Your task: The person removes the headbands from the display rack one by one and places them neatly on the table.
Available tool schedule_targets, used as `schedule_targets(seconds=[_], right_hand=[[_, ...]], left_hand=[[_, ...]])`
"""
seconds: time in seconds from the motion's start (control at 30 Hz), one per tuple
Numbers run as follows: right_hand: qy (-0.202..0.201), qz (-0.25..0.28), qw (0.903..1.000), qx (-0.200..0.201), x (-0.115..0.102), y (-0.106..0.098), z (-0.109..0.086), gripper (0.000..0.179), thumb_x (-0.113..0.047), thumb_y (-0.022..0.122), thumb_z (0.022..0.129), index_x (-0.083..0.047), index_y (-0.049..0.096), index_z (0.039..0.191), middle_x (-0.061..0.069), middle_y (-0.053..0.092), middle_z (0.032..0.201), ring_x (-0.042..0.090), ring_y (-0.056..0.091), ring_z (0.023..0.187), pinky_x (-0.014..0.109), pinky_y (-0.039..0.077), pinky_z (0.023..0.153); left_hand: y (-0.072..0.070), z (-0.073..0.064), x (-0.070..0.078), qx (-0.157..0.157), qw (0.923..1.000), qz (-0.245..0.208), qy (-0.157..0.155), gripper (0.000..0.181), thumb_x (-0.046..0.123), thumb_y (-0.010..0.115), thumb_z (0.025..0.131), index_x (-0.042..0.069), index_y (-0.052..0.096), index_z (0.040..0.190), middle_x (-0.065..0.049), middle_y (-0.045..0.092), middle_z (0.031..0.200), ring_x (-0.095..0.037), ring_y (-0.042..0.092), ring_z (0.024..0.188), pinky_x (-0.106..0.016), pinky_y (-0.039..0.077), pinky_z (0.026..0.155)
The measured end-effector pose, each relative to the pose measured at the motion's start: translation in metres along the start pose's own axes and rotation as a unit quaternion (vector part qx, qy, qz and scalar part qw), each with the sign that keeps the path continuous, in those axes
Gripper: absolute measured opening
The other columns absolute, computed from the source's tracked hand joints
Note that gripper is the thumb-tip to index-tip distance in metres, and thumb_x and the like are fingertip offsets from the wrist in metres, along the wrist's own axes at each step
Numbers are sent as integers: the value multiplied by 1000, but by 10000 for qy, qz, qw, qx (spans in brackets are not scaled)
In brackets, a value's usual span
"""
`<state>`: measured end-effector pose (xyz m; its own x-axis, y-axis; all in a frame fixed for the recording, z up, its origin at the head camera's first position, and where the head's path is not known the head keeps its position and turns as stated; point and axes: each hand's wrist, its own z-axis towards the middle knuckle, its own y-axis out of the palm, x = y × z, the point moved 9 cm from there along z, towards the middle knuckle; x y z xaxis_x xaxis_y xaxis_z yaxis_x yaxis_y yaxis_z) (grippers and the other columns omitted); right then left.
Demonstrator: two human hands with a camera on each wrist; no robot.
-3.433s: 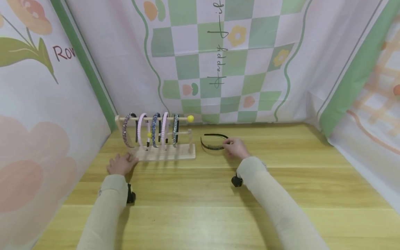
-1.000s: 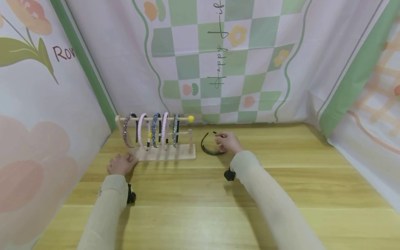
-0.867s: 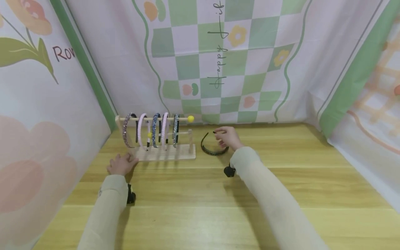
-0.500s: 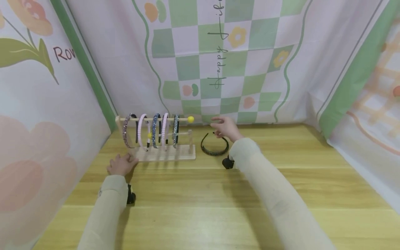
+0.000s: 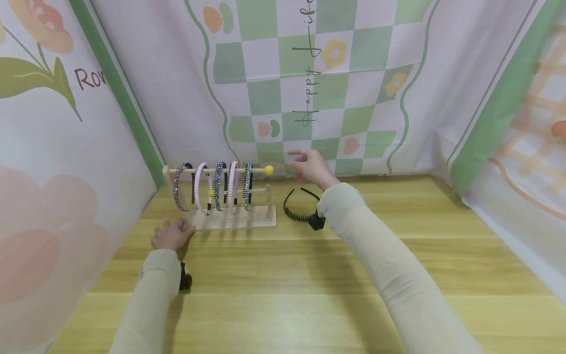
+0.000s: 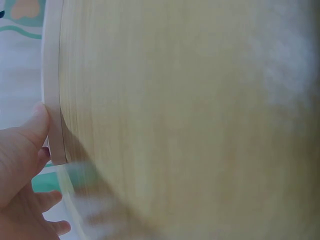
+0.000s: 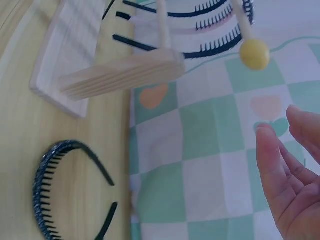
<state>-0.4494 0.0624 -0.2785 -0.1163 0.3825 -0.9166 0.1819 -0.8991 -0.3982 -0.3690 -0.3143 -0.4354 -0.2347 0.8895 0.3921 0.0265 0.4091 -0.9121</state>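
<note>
A wooden headband stand [image 5: 261,219] holds several headbands on its upper rod: glittery multicolour, pink [image 5: 201,187] and blue glitter [image 5: 218,187] ones. A yellow ball [image 5: 268,170] caps the rod's right end. My left hand [image 5: 170,234] holds the left end of the stand's base, its thumb [image 6: 37,125] against the long edge and its other fingers spread beyond the corner. A dark glittery toothed headband [image 5: 295,215] lies on the table right of the stand, partly hidden by the right wrist camera. Above and behind it my right hand [image 5: 311,166] hovers empty, thumb and fingers apart, right of the yellow ball.
A lower rod with another yellow ball [image 5: 211,192] runs beneath the upper one. The wood-grain table [image 5: 265,280] meets a checkered curtain [image 5: 269,93] behind the stand, with a patterned curtain [image 5: 40,196] along the left side.
My right hand has let go of the dark headband, which now lies turned with its tips pointing back. The hand has risen up and leftward. My left hand stays at the base.
</note>
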Motion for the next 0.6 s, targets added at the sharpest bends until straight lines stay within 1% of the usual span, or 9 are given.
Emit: schedule_targets(seconds=[0.1, 0.27, 0.47, 0.6], right_hand=[[-77, 7, 10000, -35, -8, 4, 0, 45, -16, 60, 90, -19, 49, 133, 10, 58, 113, 24, 61, 72, 35, 55, 64], [-275, 84, 9995, -124, -21, 12, 1, 46, -14, 61, 90, -17, 48, 134, 11, 58, 114, 29, 61, 76, 35, 55, 65], [-412, 110, 9988, -221, -33, 18, 1, 47, -13, 62, 89, -17, 48, 133, 12, 59, 113, 25, 61, 74, 42, 54, 69], [-473, 105, 9985, -262, -38, 23, -1, 48, -12, 62, 88, -17, 48, 133, 11, 59, 111, 26, 61, 75, 39, 54, 67]], left_hand=[[0, -1, 0, 2, 10000, 7, -11, 74, 58, 41, 90, 6, 30, 141, -35, 14, 141, -57, 20, 118, -68, 19, 92], [-1, -3, 1, -30, 10000, -2, 1, 74, 56, 41, 91, 5, 29, 141, -36, 12, 141, -58, 19, 119, -68, 18, 92], [0, -2, 1, -38, 10000, 10, 55, 74, 57, 40, 91, 5, 28, 142, -36, 11, 142, -58, 17, 120, -69, 18, 92], [0, -3, 2, -71, 10000, 17, 37, 73, 57, 40, 91, 6, 28, 142, -36, 13, 141, -58, 19, 119, -69, 19, 92]])
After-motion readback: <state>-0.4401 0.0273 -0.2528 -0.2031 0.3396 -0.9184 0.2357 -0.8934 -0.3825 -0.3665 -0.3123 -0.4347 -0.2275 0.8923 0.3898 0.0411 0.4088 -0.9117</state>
